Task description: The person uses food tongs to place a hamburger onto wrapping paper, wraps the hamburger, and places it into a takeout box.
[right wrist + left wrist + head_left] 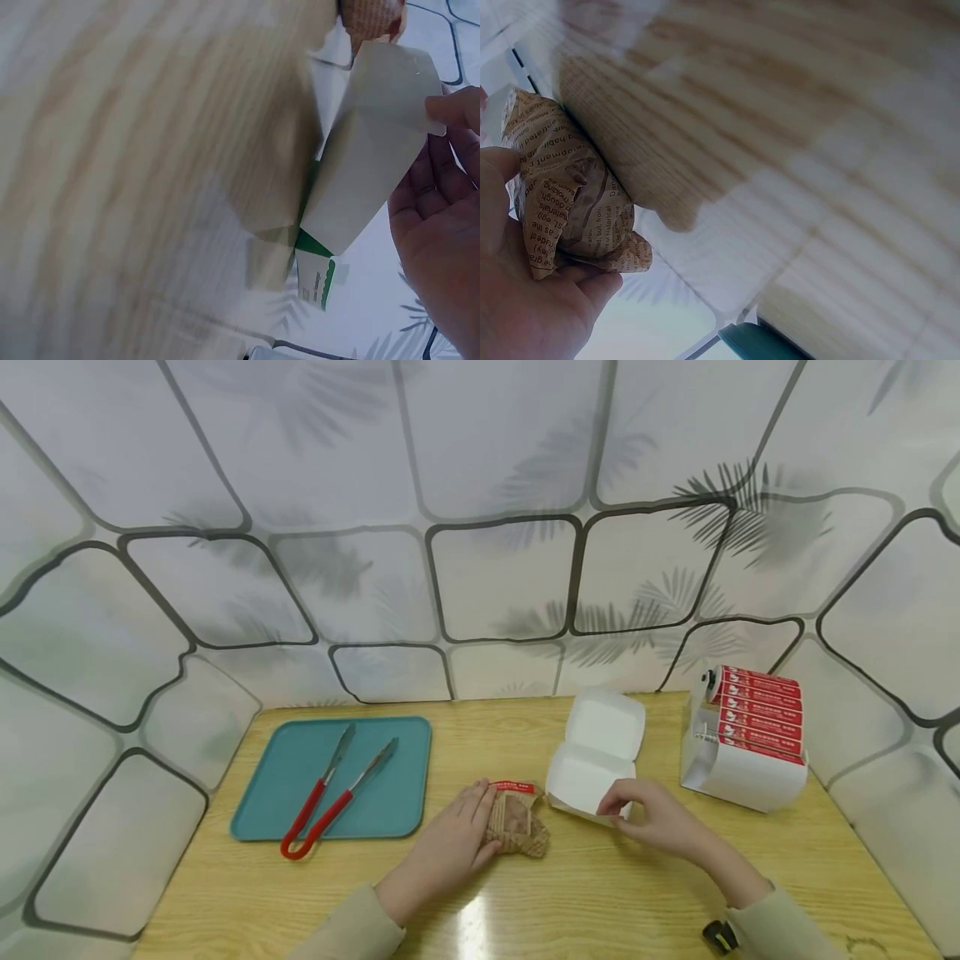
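the brown parcel (517, 828) lies on the table (585, 910), just left of the white box (604, 724), whose lid is tipped back. the left hand (452, 835) holds the parcel between fingers and thumb. the right hand (658, 817) pinches the box's near flap, other fingers curled. farther left, red-handled tongs (305, 818) lie across a teal tray (273, 785); at far right, a white holder (757, 777) bears red cartons (761, 714).
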Action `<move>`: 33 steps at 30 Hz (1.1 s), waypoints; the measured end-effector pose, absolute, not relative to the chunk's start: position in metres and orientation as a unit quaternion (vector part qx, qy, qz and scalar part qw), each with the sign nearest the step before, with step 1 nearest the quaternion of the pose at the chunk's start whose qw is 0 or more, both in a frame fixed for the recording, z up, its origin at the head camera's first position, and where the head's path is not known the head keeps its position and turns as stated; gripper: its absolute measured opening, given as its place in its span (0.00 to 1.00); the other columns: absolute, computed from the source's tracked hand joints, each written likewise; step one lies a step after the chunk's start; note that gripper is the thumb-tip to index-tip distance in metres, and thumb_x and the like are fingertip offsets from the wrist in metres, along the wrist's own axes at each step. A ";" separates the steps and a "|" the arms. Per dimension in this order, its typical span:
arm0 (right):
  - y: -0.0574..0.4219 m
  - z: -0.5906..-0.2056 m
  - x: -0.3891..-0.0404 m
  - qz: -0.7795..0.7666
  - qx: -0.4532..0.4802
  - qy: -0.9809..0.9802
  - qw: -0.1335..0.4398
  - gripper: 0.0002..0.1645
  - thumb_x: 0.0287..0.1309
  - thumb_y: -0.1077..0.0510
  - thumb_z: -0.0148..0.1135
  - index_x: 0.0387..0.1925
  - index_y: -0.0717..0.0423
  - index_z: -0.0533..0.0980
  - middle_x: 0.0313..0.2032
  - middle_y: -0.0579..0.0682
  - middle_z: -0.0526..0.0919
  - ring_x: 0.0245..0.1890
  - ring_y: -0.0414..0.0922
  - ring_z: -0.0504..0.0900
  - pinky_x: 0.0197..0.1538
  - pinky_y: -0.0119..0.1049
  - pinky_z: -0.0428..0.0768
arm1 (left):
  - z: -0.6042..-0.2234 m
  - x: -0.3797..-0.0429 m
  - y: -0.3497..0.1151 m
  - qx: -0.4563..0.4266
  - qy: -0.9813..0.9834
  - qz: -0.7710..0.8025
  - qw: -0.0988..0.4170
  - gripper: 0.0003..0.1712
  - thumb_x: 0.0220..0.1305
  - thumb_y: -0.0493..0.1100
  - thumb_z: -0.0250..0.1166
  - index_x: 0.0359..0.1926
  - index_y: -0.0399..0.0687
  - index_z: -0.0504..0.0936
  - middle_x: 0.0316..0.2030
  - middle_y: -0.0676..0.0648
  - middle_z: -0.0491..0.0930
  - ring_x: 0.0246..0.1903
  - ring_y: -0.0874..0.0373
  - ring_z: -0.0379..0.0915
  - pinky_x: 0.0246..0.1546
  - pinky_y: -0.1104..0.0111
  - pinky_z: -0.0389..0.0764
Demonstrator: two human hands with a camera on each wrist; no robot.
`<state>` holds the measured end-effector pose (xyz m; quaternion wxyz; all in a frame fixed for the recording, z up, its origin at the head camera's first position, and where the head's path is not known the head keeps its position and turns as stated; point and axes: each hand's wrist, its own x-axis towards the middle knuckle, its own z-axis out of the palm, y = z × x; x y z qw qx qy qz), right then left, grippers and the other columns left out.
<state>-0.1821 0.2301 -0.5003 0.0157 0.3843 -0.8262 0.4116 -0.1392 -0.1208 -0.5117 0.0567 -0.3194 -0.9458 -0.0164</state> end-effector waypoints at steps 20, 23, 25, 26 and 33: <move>0.261 -0.515 -0.165 0.286 0.406 -0.853 0.161 0.27 0.40 0.77 0.78 0.34 0.44 0.85 0.33 0.35 0.85 0.36 0.35 0.82 0.46 0.18 0.77 | -0.512 -0.140 -0.119 -0.314 -0.948 -0.011 0.044 0.45 0.79 0.59 0.60 0.79 0.29 0.62 0.77 0.32 0.67 0.77 0.43 0.66 0.79 0.56 0.71; 0.262 -0.516 -0.161 0.274 0.401 -0.860 0.155 0.26 0.40 0.76 0.78 0.34 0.42 0.85 0.34 0.33 0.85 0.37 0.35 0.82 0.48 0.18 0.77 | -0.513 -0.140 -0.119 -0.315 -0.948 -0.009 0.047 0.45 0.79 0.59 0.60 0.79 0.29 0.62 0.77 0.32 0.67 0.77 0.43 0.66 0.79 0.56 0.71; 0.263 -0.517 -0.158 0.267 0.397 -0.865 0.153 0.26 0.42 0.75 0.79 0.34 0.41 0.84 0.35 0.32 0.85 0.38 0.33 0.82 0.48 0.18 0.77 | -0.513 -0.140 -0.120 -0.315 -0.948 -0.010 0.051 0.45 0.78 0.59 0.61 0.78 0.29 0.62 0.76 0.32 0.67 0.77 0.42 0.66 0.78 0.56 0.71; 0.263 -0.517 -0.156 0.262 0.396 -0.867 0.153 0.25 0.43 0.74 0.79 0.35 0.41 0.84 0.35 0.31 0.85 0.38 0.33 0.82 0.49 0.17 0.77 | -0.512 -0.140 -0.120 -0.316 -0.947 -0.010 0.051 0.45 0.78 0.60 0.61 0.78 0.29 0.62 0.76 0.31 0.67 0.77 0.42 0.66 0.78 0.55 0.71; 0.264 -0.516 -0.148 0.238 0.398 -0.868 0.180 0.25 0.39 0.74 0.78 0.31 0.42 0.83 0.33 0.32 0.85 0.37 0.38 0.83 0.47 0.23 0.79 | -0.514 -0.140 -0.120 -0.315 -0.948 -0.008 0.049 0.44 0.79 0.59 0.60 0.78 0.29 0.62 0.76 0.32 0.67 0.77 0.43 0.66 0.79 0.56 0.71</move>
